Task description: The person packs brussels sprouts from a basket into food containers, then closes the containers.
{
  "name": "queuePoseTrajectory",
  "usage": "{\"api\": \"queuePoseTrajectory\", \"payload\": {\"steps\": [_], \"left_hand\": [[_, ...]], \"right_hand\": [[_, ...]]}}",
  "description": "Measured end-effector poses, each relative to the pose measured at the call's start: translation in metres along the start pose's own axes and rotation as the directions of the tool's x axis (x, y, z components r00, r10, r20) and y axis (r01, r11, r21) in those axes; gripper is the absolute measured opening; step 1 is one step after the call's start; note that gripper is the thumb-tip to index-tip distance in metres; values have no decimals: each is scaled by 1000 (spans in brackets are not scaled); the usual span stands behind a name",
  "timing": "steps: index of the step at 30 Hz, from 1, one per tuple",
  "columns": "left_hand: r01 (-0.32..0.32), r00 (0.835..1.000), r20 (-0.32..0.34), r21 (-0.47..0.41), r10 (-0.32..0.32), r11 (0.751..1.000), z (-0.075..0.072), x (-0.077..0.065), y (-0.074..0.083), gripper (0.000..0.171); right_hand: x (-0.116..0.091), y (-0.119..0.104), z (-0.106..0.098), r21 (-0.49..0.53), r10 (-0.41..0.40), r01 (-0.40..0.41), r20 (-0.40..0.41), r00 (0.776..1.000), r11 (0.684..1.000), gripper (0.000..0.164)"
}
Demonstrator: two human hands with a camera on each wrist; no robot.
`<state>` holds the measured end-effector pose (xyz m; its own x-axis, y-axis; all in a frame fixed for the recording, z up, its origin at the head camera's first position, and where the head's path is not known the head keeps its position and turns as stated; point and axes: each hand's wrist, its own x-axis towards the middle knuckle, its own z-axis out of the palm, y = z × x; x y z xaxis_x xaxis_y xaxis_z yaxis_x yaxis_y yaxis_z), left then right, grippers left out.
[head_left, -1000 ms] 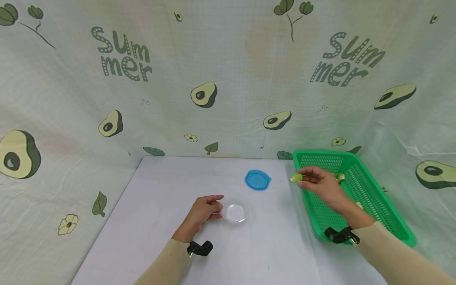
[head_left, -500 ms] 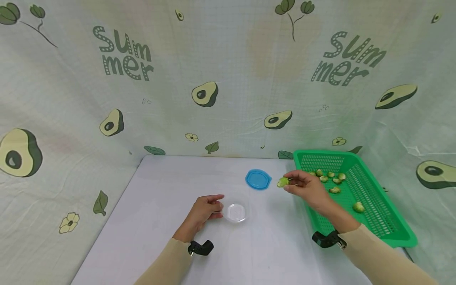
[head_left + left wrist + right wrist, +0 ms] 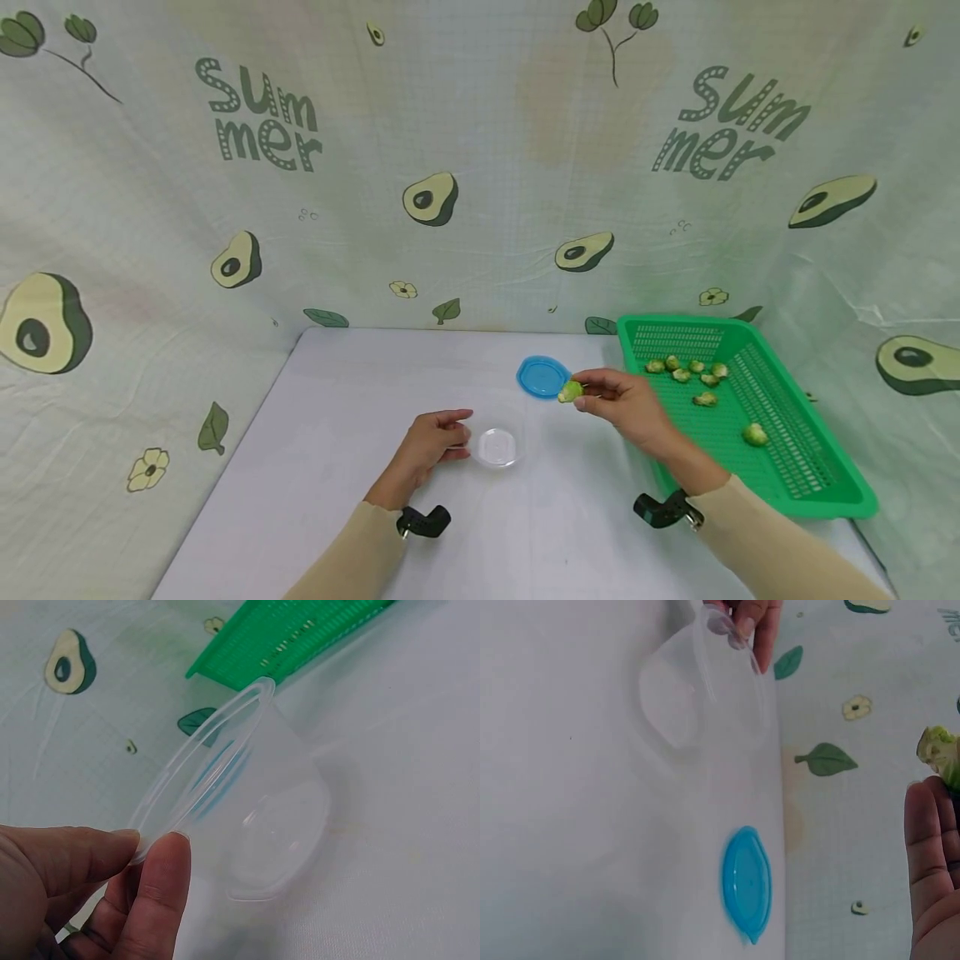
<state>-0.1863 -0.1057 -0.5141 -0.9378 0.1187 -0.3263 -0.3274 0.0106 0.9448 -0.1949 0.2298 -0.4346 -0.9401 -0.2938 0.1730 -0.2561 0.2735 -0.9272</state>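
Observation:
My left hand [image 3: 431, 446] pinches the rim of a clear plastic container [image 3: 281, 802] between thumb and fingertips. The container stands on the white table, its mouth up. In my right hand [image 3: 626, 406] a small green Brussels sprout [image 3: 571, 392] is pinched at the fingertips, held up in the air in front of the blue lid [image 3: 542, 377]. The right wrist view shows the sprout's pale cut end at its right edge. The lid lies flat on the table, behind the container and slightly to its right.
On the right stands a green perforated basket [image 3: 813, 442] with several Brussels sprouts, most near its far end and one sprout [image 3: 755, 434] nearer the front. A patterned cloth [image 3: 495, 150] hangs behind the white table [image 3: 360, 375] and along its sides.
My right hand has moved left from over the basket with the Brussels sprout, uncovering the other sprouts there. My left hand and the container have stayed in place.

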Motion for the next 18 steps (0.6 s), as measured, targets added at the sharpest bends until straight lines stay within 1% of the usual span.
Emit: {"api": "queuePoseTrajectory", "payload": {"steps": [5, 12, 18], "left_hand": [[0, 1000, 0, 0, 0, 1000, 0, 0, 0, 46], [7, 1000, 0, 2, -7, 1000, -1, -1, -1, 46], [-1, 1000, 2, -3, 1, 1000, -1, -1, -2, 47]], "right_hand": [[0, 2, 14, 16, -4, 4, 3, 1000, 1000, 32], [0, 7, 33, 84, 35, -36, 6, 999, 996, 33], [2, 13, 49, 101, 58, -59, 16, 998, 993, 34]]}}
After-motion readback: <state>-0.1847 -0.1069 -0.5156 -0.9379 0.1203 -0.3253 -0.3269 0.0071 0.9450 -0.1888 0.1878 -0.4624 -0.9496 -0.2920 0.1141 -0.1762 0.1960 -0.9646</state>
